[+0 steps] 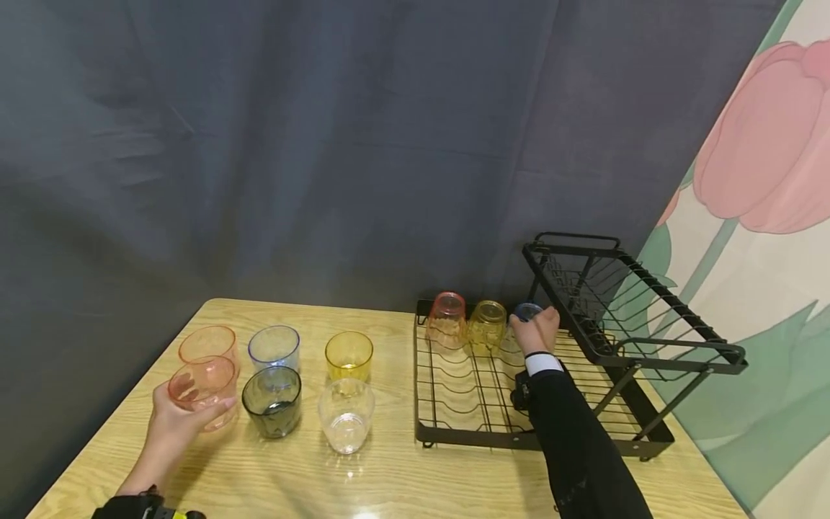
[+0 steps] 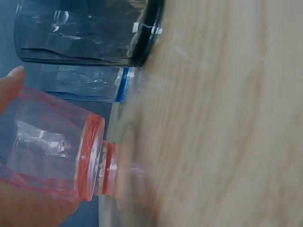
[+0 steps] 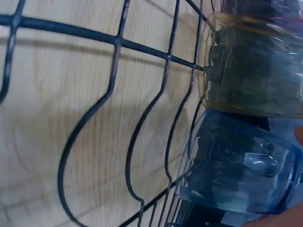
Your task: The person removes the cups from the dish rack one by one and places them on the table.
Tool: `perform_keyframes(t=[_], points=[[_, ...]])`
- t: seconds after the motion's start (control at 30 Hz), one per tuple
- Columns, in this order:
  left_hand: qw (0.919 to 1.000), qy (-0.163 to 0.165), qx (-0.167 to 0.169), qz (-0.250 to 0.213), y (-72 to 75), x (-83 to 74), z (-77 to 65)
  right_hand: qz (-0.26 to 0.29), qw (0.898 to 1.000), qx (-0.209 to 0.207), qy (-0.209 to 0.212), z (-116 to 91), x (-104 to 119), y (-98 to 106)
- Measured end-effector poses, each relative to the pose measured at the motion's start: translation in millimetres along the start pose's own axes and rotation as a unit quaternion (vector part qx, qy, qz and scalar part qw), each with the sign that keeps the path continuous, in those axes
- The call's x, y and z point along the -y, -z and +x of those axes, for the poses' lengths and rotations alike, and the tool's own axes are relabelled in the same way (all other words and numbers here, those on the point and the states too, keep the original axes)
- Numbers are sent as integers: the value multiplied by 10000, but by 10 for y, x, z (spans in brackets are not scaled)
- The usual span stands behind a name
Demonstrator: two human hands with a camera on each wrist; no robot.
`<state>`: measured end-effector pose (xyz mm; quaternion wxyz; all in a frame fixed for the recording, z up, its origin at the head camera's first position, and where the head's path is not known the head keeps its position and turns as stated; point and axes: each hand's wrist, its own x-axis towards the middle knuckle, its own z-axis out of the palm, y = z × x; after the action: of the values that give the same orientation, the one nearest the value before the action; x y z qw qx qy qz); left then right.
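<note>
Pink glass (image 2: 47,142) gripped between left fingers (image 1: 210,414), upturned blue glass (image 3: 241,165), base pinched by right fingers (image 1: 550,318)

Gap between colorless cup (image 1: 346,424) and dish rack (image 1: 467,435), upper tier (image 1: 671,300) overhanging right side

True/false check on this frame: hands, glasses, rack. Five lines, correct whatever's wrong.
1. The left hand grips a pink glass; the right hand grips a blue glass. True.
2. In the rack, a yellow glass stands between the red glass and the blue glass. True.
3. The red glass stands rim-up. False: it is upside down.
4. In the head view, the clear glass is right of the grey glass. True.
5. The rack is white. False: it is black.
</note>
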<state>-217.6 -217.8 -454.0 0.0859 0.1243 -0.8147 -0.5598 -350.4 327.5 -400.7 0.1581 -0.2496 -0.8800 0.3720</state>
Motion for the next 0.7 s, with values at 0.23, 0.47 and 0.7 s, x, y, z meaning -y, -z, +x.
perform_keyframes(t=[0.23, 0.47, 0.7], points=[[9996, 67, 257, 43, -82, 95, 8, 73, 9998, 50, -179, 64, -21, -37], [9980, -10, 624, -36, -94, 77, -33, -693, 9972, 286, 51, 164, -10, 11], [9963, -324, 784, 146, -66, 65, -50, -1653, 9837, 665, 230, 270, -19, 14]])
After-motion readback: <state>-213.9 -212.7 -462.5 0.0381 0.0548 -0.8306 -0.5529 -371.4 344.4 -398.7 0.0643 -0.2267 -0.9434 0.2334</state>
